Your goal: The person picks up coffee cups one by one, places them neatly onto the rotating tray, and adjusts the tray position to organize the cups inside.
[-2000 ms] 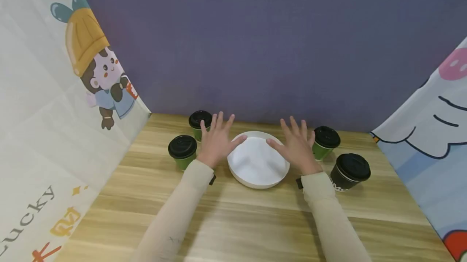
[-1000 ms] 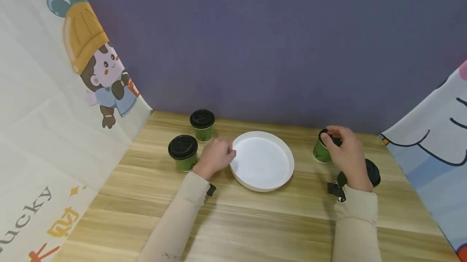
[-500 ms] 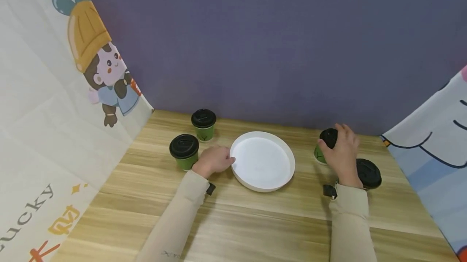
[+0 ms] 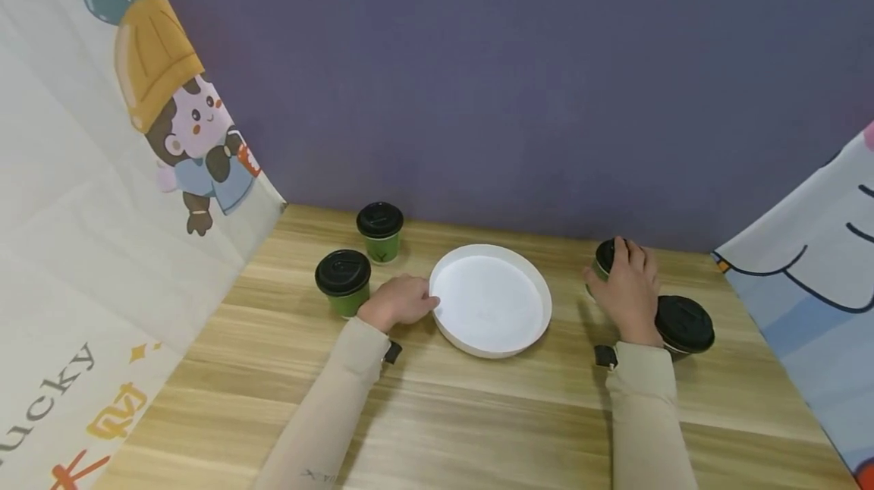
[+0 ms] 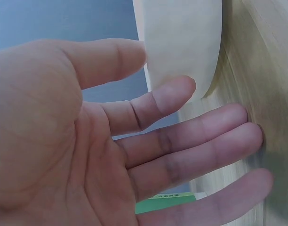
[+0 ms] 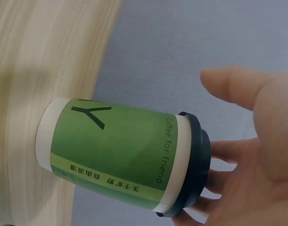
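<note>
My left hand (image 4: 399, 299) is at the left edge of a round white shallow dish (image 4: 488, 304). Its thumb and index finger pinch the rim, while the other fingers (image 5: 210, 150) extend below the dish wall. On the right, my right hand (image 4: 627, 294) reaches around the black lid of a small green paper coffee cup (image 6: 116, 153), which stands upright on the table. The thumb (image 6: 228, 87) is apart from the lid; the other fingers are partly hidden behind it, so I cannot tell whether they touch.
A larger dark cup with a black lid (image 4: 685, 325) stands right of my right wrist. Two green lidded cups, one nearer (image 4: 344, 284) and one farther (image 4: 380, 232), stand left of the dish. A purple-grey backdrop (image 4: 505, 95) rises behind the wooden table (image 4: 478, 414).
Both hands were spread over the dish at first. The left lowered to the dish rim; the right moved right to the small green cup, then shifted slightly left around its lid.
</note>
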`<state>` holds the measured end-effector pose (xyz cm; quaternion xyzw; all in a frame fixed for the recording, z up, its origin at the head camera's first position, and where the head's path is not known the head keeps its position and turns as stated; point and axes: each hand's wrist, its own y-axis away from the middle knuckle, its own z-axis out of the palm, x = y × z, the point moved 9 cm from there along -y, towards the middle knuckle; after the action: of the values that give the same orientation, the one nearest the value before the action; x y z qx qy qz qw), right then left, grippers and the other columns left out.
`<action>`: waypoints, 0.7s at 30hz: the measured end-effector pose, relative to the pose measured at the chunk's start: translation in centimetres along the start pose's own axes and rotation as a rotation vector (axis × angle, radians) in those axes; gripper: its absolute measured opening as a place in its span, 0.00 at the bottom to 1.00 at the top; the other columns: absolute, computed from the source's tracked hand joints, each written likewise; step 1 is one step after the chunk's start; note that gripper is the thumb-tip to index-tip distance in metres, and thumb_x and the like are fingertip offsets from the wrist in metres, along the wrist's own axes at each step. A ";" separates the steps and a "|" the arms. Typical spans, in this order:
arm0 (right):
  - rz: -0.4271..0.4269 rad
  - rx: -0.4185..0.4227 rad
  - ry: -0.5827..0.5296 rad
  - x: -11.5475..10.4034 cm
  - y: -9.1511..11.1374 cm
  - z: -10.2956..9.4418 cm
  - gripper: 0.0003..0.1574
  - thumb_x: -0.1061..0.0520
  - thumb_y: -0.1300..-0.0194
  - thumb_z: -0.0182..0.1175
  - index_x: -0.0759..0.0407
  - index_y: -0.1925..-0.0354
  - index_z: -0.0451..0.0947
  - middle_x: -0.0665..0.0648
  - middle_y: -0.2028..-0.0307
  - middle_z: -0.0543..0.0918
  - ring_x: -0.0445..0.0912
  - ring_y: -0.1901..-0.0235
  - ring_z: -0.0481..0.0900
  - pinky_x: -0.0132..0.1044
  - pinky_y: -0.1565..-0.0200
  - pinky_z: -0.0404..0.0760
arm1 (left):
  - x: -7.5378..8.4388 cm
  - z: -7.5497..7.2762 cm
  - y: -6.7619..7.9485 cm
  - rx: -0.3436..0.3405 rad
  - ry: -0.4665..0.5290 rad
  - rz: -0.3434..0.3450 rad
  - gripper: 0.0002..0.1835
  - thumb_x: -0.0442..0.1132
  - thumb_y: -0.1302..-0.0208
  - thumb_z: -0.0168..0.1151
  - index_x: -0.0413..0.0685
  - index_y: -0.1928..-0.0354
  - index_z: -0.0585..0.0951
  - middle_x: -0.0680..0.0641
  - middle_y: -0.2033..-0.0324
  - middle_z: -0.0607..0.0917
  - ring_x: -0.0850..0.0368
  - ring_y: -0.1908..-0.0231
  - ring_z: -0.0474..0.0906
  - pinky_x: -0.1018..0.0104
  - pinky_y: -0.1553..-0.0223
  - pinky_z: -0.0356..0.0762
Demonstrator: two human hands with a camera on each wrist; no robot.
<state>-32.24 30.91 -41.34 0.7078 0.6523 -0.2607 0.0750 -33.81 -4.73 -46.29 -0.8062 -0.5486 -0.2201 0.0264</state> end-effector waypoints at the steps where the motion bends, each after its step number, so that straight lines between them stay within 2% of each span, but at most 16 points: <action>1: -0.001 0.003 -0.002 -0.1 0.1 0.0 0.54 0.45 0.26 0.58 0.71 0.21 0.44 0.79 0.24 0.49 0.76 0.24 0.39 0.77 0.32 0.45 | -0.1 0.0 0.1 0.000 -0.005 0.002 0.19 0.50 0.24 0.56 0.52 0.76 0.74 0.52 0.79 0.72 0.56 0.76 0.69 0.63 0.71 0.66; 8: 0.014 -0.001 0.012 -0.2 1.2 0.1 0.52 0.45 0.26 0.58 0.71 0.21 0.47 0.78 0.25 0.52 0.76 0.26 0.43 0.75 0.31 0.48 | -0.4 0.4 0.5 -0.017 -0.025 0.009 0.18 0.52 0.24 0.55 0.53 0.72 0.76 0.51 0.76 0.75 0.54 0.72 0.71 0.62 0.66 0.69; 16: -0.001 -0.010 -0.011 -0.3 1.2 0.4 0.55 0.47 0.26 0.59 0.69 0.20 0.41 0.79 0.26 0.51 0.79 0.28 0.44 0.76 0.32 0.47 | -0.4 0.3 0.7 0.000 0.004 0.018 0.17 0.51 0.25 0.57 0.53 0.73 0.77 0.51 0.77 0.75 0.54 0.72 0.72 0.62 0.68 0.68; 21: 0.002 -0.005 -0.016 -0.4 1.3 0.5 0.52 0.50 0.27 0.59 0.69 0.20 0.45 0.80 0.29 0.50 0.77 0.31 0.46 0.76 0.37 0.49 | -0.3 0.2 0.9 -0.008 0.012 0.015 0.16 0.51 0.26 0.57 0.53 0.72 0.77 0.52 0.77 0.75 0.54 0.71 0.72 0.62 0.68 0.68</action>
<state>-31.13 30.18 -41.92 0.7061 0.6516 -0.2645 0.0824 -33.07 -5.25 -46.35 -0.8089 -0.5416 -0.2269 0.0282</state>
